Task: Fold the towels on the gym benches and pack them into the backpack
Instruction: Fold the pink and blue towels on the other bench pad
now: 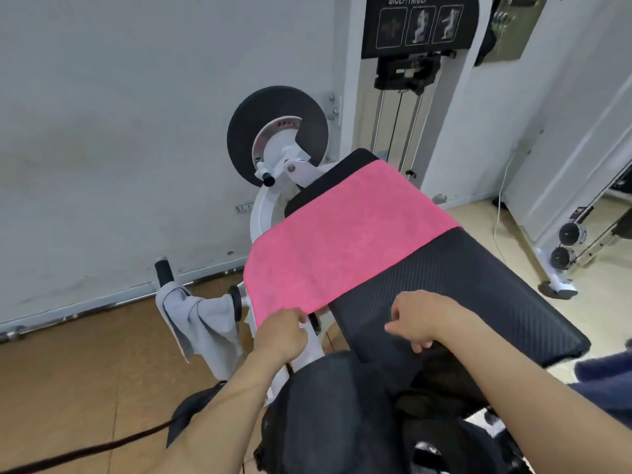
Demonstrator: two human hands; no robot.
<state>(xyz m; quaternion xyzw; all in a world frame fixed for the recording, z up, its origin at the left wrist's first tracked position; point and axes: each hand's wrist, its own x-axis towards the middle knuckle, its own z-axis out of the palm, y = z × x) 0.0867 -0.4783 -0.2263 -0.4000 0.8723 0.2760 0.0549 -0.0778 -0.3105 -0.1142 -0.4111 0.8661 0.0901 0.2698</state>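
While the pink towel (342,241) lies spread across the desk (461,285), only my left hand (284,331) has fingers pinching its corner at the desk's near edge. My right hand (420,318) hovers over the desk, loosely curled, empty. A one-handed tug probably slides it off crooked.

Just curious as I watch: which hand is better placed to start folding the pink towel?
Left. The left hand grips the near corner of the pink towel; the right hand is over the bare bench pad, beside the towel, holding nothing.
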